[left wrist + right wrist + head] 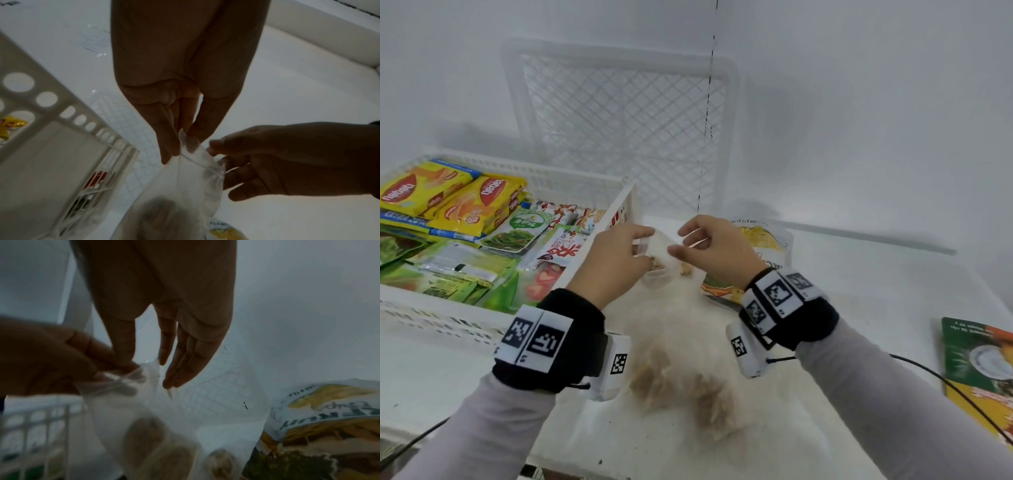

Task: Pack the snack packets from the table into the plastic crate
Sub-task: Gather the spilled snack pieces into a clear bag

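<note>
A clear bag of brown snack pieces (681, 359) hangs blurred between my two hands above the white table. My left hand (650, 246) pinches its top edge between thumb and fingers, as the left wrist view shows (180, 146). My right hand (676, 241) pinches the same edge just to the right, its thumb against the plastic (148, 373). The white plastic crate (599, 219) stands on the left, beside my left hand, and holds several yellow, green and red snack packets. A yellow-and-white packet (770, 236) lies on the table behind my right hand.
A second white mesh crate (619, 102) leans upright against the back wall. A green-and-orange packet (976, 356) lies at the right edge of the table. Black cables trail from both wrists toward the table's near edge.
</note>
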`<state>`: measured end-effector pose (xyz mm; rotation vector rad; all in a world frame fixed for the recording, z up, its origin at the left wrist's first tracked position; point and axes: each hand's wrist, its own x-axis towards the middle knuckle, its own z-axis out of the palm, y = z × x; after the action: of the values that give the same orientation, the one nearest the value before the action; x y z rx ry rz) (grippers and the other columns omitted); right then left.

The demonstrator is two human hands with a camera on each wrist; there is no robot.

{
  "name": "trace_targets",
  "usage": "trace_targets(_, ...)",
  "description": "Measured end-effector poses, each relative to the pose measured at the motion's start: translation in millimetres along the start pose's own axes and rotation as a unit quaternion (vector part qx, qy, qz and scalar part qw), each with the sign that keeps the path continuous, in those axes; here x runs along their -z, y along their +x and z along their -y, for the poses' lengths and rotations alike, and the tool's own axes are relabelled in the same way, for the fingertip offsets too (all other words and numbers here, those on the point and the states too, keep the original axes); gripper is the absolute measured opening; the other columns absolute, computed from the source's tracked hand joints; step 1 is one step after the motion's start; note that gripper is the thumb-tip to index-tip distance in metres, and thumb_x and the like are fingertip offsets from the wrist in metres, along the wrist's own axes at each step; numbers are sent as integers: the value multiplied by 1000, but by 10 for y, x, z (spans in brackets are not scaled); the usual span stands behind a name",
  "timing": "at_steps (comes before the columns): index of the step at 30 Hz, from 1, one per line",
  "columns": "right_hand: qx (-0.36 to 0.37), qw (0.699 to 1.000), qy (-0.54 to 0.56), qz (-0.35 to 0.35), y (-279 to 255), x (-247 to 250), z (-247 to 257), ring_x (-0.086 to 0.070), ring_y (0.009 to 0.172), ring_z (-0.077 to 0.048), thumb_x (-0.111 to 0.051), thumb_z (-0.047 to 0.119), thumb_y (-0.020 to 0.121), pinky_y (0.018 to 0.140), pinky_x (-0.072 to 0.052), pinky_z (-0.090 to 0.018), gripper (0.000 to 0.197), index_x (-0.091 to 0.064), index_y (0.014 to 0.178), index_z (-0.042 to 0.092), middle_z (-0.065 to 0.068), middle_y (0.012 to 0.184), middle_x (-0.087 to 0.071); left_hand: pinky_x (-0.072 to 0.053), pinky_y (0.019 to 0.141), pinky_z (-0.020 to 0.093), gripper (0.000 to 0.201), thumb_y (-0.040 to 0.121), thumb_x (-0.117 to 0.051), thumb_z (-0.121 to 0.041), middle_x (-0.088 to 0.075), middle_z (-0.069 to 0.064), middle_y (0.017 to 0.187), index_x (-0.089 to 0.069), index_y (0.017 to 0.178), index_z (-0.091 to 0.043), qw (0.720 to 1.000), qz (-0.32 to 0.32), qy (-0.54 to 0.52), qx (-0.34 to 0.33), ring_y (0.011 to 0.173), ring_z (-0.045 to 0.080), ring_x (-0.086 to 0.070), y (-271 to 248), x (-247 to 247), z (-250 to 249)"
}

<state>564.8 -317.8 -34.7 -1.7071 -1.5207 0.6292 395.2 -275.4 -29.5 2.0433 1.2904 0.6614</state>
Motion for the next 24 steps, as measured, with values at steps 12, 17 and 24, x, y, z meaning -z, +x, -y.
trace_targets(12,-52,991,102,69,415,-6,-85,-64,74,-16,-46,30,98,68,-52,-27,27,-64,87,13,-4,81,-66,-46,91,29,50,83,-58,-5,-57,6,131,-54,132,-15,999,-18,21,18,108,19,-59,65,-71,113)
trace_targets(17,25,928,-319,188,674,-123,-348,-51,118,-21,-53,21,94,95,-37,-27,38,-51,131,15,-5,130,-55,-48,97,41,50,81,-58,-3,-55,5,133,-55,130,-16,999,-16,-18,26,113,18,-58,77,-77,139)
trace_targets(24,31,835,-472,282,807,-572,-531,-59,103,-31,-52,16,91,72,-34,-26,22,-59,108,5,-15,112,-62,-46,100,39,50,80,-55,0,-57,6,131,-58,127,-16,998,-23,-43,29,114,19,-58,107,-72,165)
